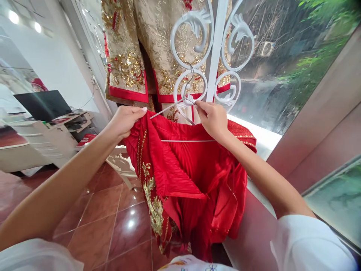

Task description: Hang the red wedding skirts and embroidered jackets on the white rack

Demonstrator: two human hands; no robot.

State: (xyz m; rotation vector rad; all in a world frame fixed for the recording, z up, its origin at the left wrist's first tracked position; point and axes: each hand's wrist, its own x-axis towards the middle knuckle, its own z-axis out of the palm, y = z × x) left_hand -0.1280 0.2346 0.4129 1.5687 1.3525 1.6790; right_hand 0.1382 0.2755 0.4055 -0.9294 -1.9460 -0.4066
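A person's left hand (pixel 126 119) grips a shiny red, gold-embroidered garment (pixel 169 177) at one upper corner, while the right hand (pixel 212 117) pinches a thin wire hanger (pixel 187 141) just beside its curved hook. The garment hangs before a white metal scrollwork frame (pixel 216 49), with cream-and-gold sequined clothing (pixel 126 67) with red hems behind.

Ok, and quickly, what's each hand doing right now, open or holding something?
Left hand: closed, holding the red garment by its upper edge.
Right hand: closed on the hanger, near the hook's base.
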